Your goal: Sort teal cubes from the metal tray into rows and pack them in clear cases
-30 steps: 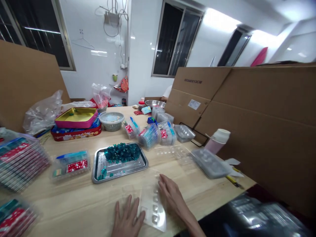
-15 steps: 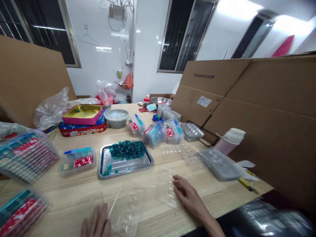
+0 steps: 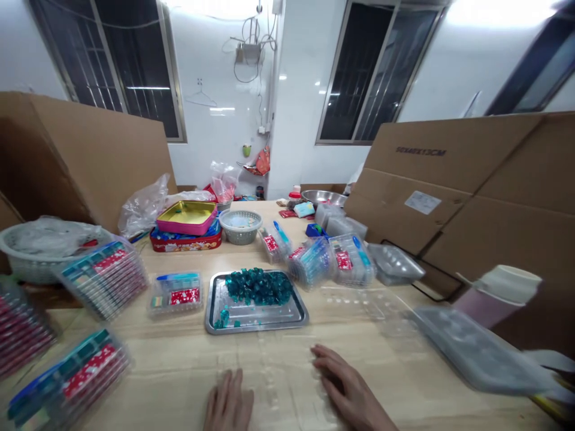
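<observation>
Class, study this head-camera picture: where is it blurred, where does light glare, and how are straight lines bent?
Head view: bottle and grey trays at right smear with motion blur, as do the packs lower left; ceiling light blows out top right; window frames lean outward; the metal tray looks fairly sharp.

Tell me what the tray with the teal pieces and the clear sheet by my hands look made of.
The tray: likely stainless steel, shiny grey with bright reflections and a rolled rim. The sheet between the left hand and right hand: apparently thin clear plastic, glossy; the wood table shows through, with faint moulded pockets.
</observation>
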Motion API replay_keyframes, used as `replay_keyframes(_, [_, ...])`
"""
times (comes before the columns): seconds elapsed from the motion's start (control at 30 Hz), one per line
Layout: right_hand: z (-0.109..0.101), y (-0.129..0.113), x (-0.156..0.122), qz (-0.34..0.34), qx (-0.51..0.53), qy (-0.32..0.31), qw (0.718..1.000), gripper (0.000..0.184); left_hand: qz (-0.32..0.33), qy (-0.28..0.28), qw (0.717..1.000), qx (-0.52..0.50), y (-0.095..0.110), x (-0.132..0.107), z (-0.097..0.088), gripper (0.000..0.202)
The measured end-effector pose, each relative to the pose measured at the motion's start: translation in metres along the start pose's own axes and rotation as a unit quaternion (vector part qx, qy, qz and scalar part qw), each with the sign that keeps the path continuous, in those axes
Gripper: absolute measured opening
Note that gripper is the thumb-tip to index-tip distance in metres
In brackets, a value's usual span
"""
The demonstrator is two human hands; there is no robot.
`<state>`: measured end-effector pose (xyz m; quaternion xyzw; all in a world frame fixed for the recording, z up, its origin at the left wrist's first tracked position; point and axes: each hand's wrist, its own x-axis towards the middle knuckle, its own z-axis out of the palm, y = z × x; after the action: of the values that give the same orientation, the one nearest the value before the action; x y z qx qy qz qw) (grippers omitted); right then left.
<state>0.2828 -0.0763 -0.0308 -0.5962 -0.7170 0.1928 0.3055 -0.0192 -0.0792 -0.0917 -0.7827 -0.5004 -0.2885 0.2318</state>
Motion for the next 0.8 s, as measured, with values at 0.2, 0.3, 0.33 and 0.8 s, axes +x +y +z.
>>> replay_keyframes(0.2, [-0.001,0.019,0.005,-0.002,0.007,0.042,0.999,0.028,0.081,-0.014,0.997,0.016,-0.04,0.032,0.014,0.076])
replay_keyframes(0.3, [-0.005,0.021,0.012,-0.002,0.007,0.041,0.999,0.024,0.007,-0.068,0.997,-0.027,-0.019,0.037,0.026,0.074])
replay_keyframes(0.33, [-0.007,0.019,0.016,0.003,0.006,0.046,0.999,0.024,0.0,-0.073,0.996,-0.046,-0.01,0.036,0.03,0.071])
replay_keyframes(0.8, [0.033,-0.061,0.163,-0.084,-0.247,-0.014,0.965,0.024,0.001,0.069,0.994,-0.087,0.027,0.034,0.035,0.018])
